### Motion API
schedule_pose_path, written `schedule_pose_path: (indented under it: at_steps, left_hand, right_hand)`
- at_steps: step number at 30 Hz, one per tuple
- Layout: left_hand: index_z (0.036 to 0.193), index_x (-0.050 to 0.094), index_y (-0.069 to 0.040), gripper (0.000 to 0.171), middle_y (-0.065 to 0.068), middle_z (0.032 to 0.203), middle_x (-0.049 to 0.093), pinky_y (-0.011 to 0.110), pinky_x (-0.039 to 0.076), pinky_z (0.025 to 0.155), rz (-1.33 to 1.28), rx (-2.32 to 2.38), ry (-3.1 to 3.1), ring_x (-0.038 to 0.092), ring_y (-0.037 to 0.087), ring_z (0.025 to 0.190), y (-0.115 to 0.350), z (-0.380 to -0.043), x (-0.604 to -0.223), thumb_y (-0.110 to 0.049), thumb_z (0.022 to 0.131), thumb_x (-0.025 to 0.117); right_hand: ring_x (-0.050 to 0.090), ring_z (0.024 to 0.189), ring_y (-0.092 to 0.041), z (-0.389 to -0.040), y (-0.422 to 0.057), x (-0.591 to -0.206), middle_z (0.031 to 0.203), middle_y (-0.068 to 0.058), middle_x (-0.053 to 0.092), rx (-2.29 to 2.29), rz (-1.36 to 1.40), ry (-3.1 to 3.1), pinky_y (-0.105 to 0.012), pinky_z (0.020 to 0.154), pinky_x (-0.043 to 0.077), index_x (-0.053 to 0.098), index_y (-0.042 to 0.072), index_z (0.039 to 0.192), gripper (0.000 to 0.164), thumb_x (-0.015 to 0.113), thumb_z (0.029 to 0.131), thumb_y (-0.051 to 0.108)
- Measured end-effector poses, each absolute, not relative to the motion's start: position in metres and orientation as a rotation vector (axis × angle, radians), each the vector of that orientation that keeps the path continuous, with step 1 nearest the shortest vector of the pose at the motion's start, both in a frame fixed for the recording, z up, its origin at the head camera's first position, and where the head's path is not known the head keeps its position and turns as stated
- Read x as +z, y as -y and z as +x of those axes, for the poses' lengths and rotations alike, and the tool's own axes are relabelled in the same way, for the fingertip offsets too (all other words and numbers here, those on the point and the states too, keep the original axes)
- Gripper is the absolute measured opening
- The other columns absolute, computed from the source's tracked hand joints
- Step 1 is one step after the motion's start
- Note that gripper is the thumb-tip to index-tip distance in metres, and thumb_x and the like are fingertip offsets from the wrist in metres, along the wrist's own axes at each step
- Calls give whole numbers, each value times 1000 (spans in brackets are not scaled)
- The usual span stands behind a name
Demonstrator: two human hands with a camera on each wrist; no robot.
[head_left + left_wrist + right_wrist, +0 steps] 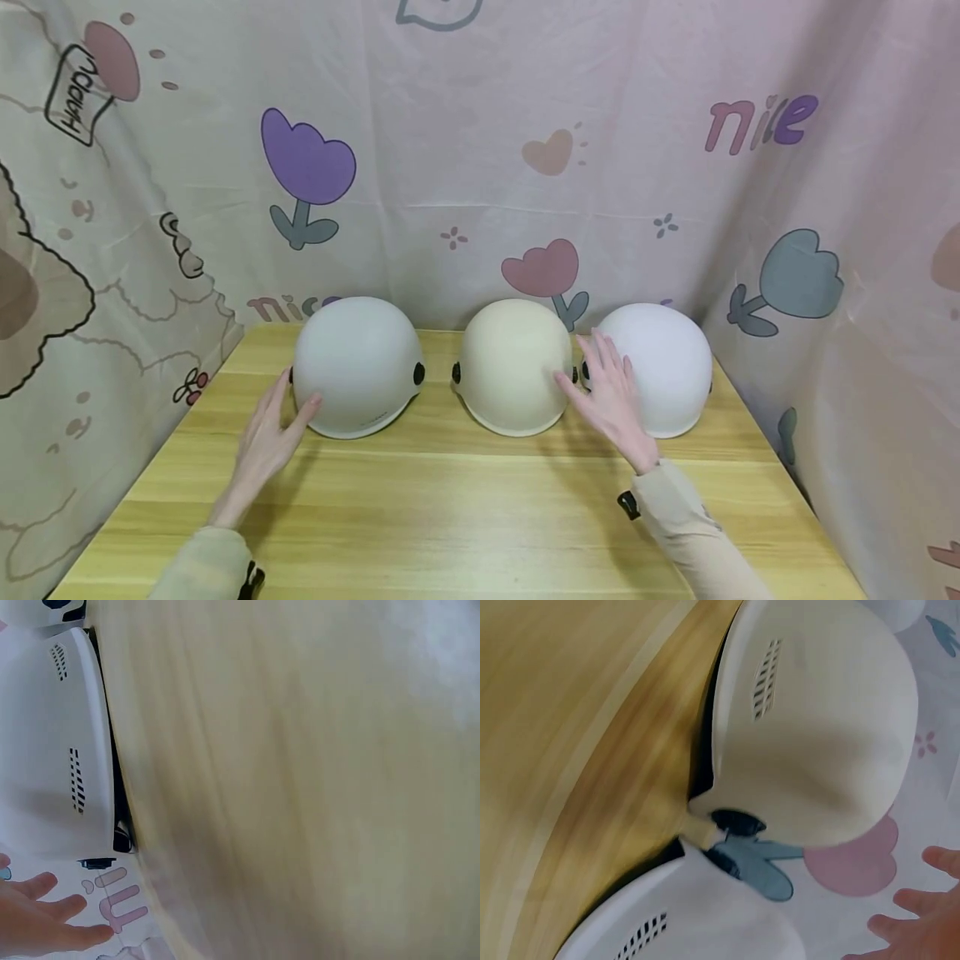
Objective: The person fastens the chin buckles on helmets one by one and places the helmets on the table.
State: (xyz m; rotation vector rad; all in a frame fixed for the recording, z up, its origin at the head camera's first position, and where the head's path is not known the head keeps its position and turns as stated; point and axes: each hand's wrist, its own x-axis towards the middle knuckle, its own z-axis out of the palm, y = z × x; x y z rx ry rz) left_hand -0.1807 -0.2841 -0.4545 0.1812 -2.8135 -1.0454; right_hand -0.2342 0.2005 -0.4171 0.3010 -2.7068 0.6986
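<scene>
Three helmets stand in a row, domes up: a pale grey one [356, 358] on the left, a cream one [513, 362] in the middle and a white one [667, 375] on the right. Beside the grey helmet's left side is my left hand [266, 437], fingers and thumb spread, gripping nothing. My right hand [611, 404] hovers around the gap between the cream and white helmets, fingers extended, overlapping both in the head view. Slotted vents show on the grey helmet [45, 750] in the left wrist view and on the cream helmet [825, 742] in the right wrist view.
The helmets sit toward the back of a light wooden table [450, 517]. Behind and at both sides hangs a patterned cloth [442, 125] with printed flowers, hearts and lettering. A black strap piece [628, 505] shows at my right cuff.
</scene>
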Motion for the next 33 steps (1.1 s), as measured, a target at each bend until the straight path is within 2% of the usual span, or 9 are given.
schedule_pose_path:
  at_steps: [9,15,21,28,33]
  left_hand:
    - [164,5,-22,83,29,167,6,85,18,105,185,-1203,2745,15,60,147,282,-185,-455,-55,101,48]
    - [164,8,-20,83,30,165,12,83,20,107,168,-1222,2680,18,58,147,278,-190,-454,-52,101,52]
    - [163,13,-15,83,31,163,17,83,21,107,130,-1234,2627,22,58,146,276,-194,-453,-47,100,56]
    - [163,12,-18,84,29,165,12,85,18,106,121,-1272,2620,17,59,147,278,-197,-450,-47,99,58]
    - [163,14,-18,83,28,165,13,84,18,108,117,-1276,2604,18,58,148,279,-199,-450,-45,99,60]
  right_hand:
    - [34,147,-40,-237,-171,-421,160,-17,37,791,393,2577,-63,118,30,52,12,144,63,66,91,44]
    - [36,146,-38,-240,-149,-424,156,-17,43,863,503,2495,-62,122,26,57,11,139,57,69,90,38]
    - [39,145,-37,-242,-132,-425,153,-18,45,893,591,2437,-62,117,34,58,11,136,55,72,88,34]
    - [43,141,-39,-248,-114,-427,148,-21,49,912,700,2368,-56,120,34,59,6,133,54,75,87,28]
    - [45,139,-39,-252,-99,-429,145,-23,52,961,773,2324,-55,118,36,60,3,131,51,75,86,21]
